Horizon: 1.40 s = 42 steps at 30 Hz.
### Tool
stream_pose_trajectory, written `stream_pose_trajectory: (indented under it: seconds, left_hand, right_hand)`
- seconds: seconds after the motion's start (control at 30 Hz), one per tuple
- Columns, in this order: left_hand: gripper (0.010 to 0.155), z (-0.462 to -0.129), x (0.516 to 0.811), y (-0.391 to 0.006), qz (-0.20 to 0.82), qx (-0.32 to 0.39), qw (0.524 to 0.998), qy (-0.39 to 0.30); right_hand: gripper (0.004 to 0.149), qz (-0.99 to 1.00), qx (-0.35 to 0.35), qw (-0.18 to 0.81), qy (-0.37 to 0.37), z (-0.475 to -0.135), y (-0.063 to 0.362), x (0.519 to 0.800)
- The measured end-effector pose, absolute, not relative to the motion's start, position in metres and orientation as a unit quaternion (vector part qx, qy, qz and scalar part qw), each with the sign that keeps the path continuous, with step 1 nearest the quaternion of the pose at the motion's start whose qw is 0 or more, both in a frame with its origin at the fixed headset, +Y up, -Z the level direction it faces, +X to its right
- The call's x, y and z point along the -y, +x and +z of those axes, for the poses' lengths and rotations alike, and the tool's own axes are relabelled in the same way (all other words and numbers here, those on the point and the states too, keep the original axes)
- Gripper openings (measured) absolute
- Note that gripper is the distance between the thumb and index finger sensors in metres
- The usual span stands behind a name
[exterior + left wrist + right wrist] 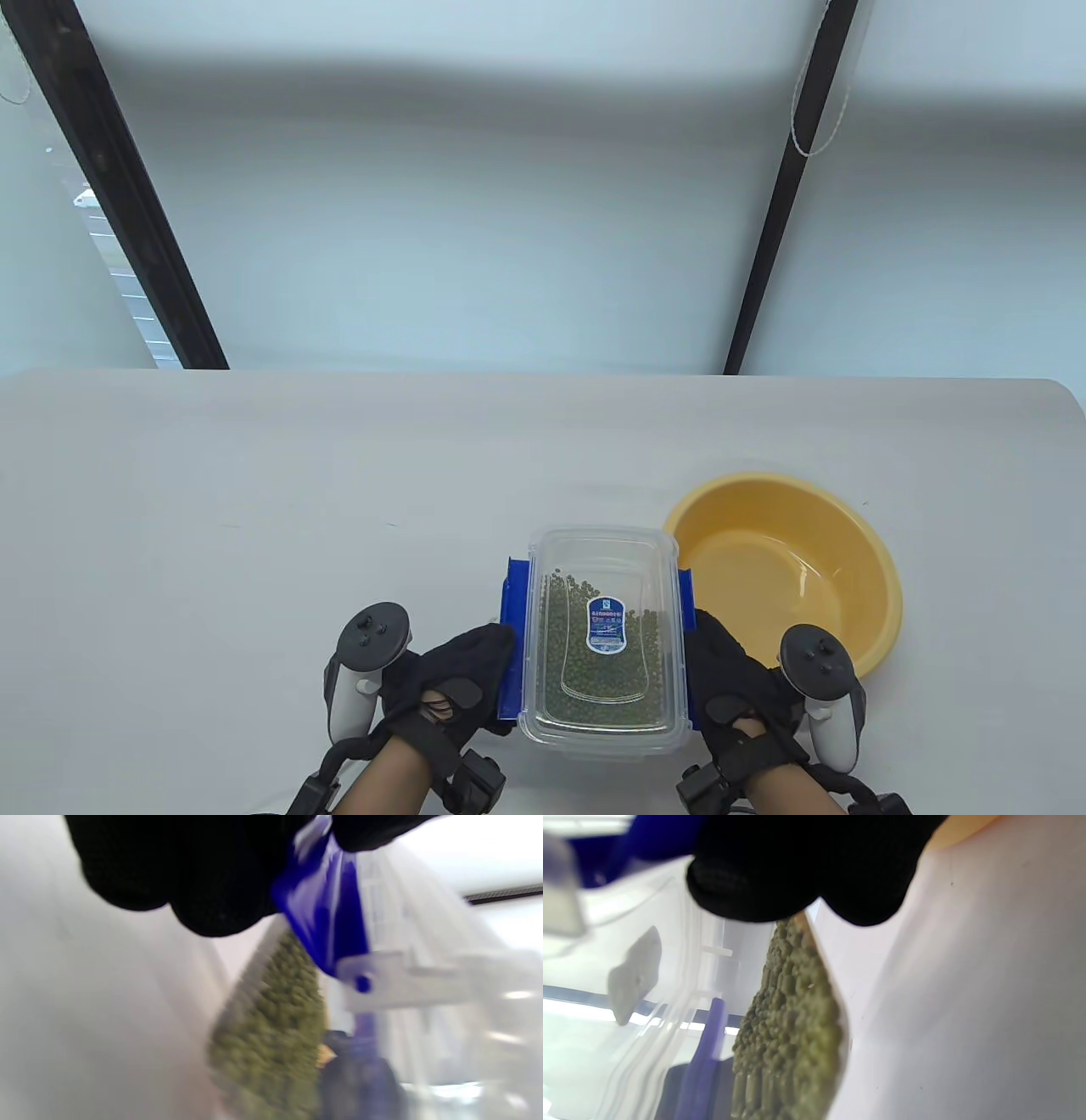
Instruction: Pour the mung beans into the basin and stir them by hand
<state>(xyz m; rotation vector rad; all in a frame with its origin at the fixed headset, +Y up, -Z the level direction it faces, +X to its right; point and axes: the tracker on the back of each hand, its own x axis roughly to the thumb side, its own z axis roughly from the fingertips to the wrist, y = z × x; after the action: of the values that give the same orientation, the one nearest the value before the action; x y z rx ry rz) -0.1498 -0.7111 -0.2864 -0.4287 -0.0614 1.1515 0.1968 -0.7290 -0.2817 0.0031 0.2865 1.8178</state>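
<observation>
A clear lidded container (602, 628) with mung beans (564, 654) in it stands on the table near the front edge. Blue latches flank its long sides. My left hand (471, 671) is at the left latch (512, 628); in the left wrist view its fingers (203, 878) curl over that blue latch (331, 921), above the beans (275, 1027). My right hand (721, 662) presses against the right latch (689, 594), its fingers (806, 866) curled against the container wall above the beans (789, 1018). An empty yellow basin (848, 543) sits just right of the container.
The grey table (254, 509) stretches to the left and back, ending at a far edge below a pale wall with two dark slanted bars. The basin's rim (958, 832) shows at the top of the right wrist view.
</observation>
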Motion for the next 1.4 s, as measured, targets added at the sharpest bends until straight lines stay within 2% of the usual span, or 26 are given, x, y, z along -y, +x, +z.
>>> stream_pose_trajectory:
  seconds: [0.03,0.07,0.1,0.17,0.3,0.43,0.57,0.77,0.83,0.93,1.03,1.1,1.17,1.3,1.4]
  left_hand:
    - [0.066,-0.286,0.708,-0.151,0.511,0.031,0.841,-0.176]
    - [0.068,-0.284,0.702,-0.152,0.464,0.033,0.878,-0.112]
    - [0.07,-0.283,0.697,-0.151,0.443,0.042,0.893,-0.064]
    - [0.073,-0.281,0.695,-0.147,0.45,0.081,0.887,-0.066]
    - [0.085,-0.278,0.709,-0.128,0.522,0.129,0.835,-0.117]
    - [0.098,-0.272,0.707,-0.115,0.473,0.149,0.862,-0.108]
    - [0.096,-0.266,0.692,-0.114,0.498,0.163,0.849,-0.07]
    - [0.086,-0.259,0.676,-0.109,0.516,0.205,0.831,-0.026]
    - [0.085,-0.259,0.676,-0.107,0.558,0.22,0.799,-0.036]
    - [0.076,-0.258,0.686,-0.108,0.682,0.144,0.713,-0.079]
    - [0.073,-0.267,0.685,-0.126,0.684,0.134,0.712,-0.086]
    - [0.072,-0.272,0.679,-0.147,0.698,0.116,0.704,-0.062]
    - [0.072,-0.278,0.674,-0.174,0.69,0.092,0.718,-0.028]
    - [0.071,-0.29,0.679,-0.237,0.644,-0.017,0.761,0.069]
    - [0.071,-0.299,0.699,-0.278,0.642,-0.106,0.754,0.097]
  right_hand:
    - [0.063,0.786,-0.124,0.605,0.001,-0.282,0.197,0.729]
    - [0.063,0.787,-0.124,0.604,0.002,-0.282,0.197,0.73]
    - [0.063,0.787,-0.125,0.604,0.001,-0.282,0.197,0.73]
    - [0.063,0.788,-0.126,0.603,0.003,-0.282,0.197,0.73]
    - [0.063,0.794,-0.127,0.594,0.01,-0.281,0.194,0.73]
    - [0.063,0.829,-0.096,0.55,0.003,-0.279,0.192,0.729]
    - [0.063,0.83,-0.093,0.55,-0.003,-0.279,0.192,0.729]
    - [0.063,0.845,-0.095,0.526,-0.001,-0.279,0.187,0.731]
    - [0.063,0.845,-0.093,0.527,-0.003,-0.278,0.188,0.731]
    - [0.063,0.845,-0.091,0.527,0.001,-0.278,0.187,0.73]
    - [0.063,0.848,-0.087,0.523,0.004,-0.279,0.187,0.729]
    - [0.063,0.848,-0.085,0.524,0.003,-0.279,0.189,0.73]
    - [0.063,0.845,-0.08,0.528,-0.003,-0.279,0.192,0.73]
    - [0.063,0.839,-0.069,0.54,-0.006,-0.279,0.197,0.729]
    - [0.063,0.835,-0.068,0.546,0.0,-0.278,0.199,0.727]
